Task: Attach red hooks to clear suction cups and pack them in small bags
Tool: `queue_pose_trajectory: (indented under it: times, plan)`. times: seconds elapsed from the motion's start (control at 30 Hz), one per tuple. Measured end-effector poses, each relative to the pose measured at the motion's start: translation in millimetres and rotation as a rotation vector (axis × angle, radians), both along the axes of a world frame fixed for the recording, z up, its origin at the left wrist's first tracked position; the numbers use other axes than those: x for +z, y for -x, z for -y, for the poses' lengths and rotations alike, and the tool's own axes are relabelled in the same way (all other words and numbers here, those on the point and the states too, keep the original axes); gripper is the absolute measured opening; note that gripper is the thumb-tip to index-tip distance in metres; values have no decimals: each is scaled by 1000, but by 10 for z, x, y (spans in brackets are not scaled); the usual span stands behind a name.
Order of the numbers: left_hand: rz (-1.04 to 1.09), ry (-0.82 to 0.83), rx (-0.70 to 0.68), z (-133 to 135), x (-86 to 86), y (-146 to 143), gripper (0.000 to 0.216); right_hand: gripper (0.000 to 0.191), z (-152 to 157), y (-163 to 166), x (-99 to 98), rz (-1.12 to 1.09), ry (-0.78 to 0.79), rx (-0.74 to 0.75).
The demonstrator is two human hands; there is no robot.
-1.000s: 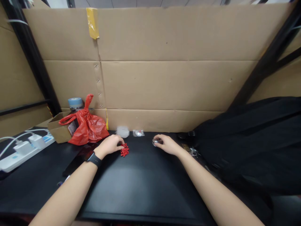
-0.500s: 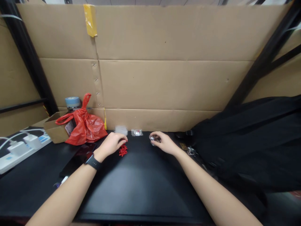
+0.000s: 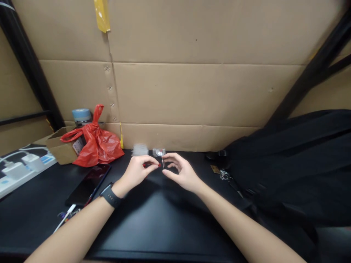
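Note:
My left hand (image 3: 137, 171) is raised a little over the black table (image 3: 164, 223), fingers pinched on a small red piece (image 3: 150, 165). My right hand (image 3: 179, 171) faces it a few centimetres away, thumb and forefinger pinched on a thin small metal thing (image 3: 162, 163) held upright. The two fingertips nearly meet. A black watch (image 3: 110, 195) sits on my left wrist. The pile of red pieces seen earlier is hidden behind my left hand.
Two small clear packets (image 3: 159, 152) lie at the foot of the cardboard wall (image 3: 192, 91). A red plastic bag (image 3: 95, 144), a small carton (image 3: 59, 151) and a tape roll (image 3: 81, 115) stand at left, with a phone (image 3: 87, 184) and power strip (image 3: 16, 170). Black cloth (image 3: 296, 164) and keys (image 3: 223, 175) lie at right.
Both hands left the table and came together: the left lifted a red piece from the pile, the right brought a small metal thing leftward. The camera tipped down slightly.

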State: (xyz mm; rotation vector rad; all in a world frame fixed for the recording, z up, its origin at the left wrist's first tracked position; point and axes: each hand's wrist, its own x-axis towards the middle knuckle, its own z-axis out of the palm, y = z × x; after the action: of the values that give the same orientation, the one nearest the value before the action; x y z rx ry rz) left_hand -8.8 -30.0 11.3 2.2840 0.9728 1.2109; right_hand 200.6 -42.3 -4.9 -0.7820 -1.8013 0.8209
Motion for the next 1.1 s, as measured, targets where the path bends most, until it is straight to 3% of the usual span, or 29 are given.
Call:
queue_pose_trajectory:
  times: [0.3,0.57,1.1]
  plan:
    - [40,-33,-19,66,10,-49,14,43,19,38,-13,-211,129,123]
    - [62,-208,-52,161,64,-102,13,46,34,23,-5,-340,232,213]
    - [24,-383,-36,161,49,-65,12,45,95,51,33,-373,296,281]
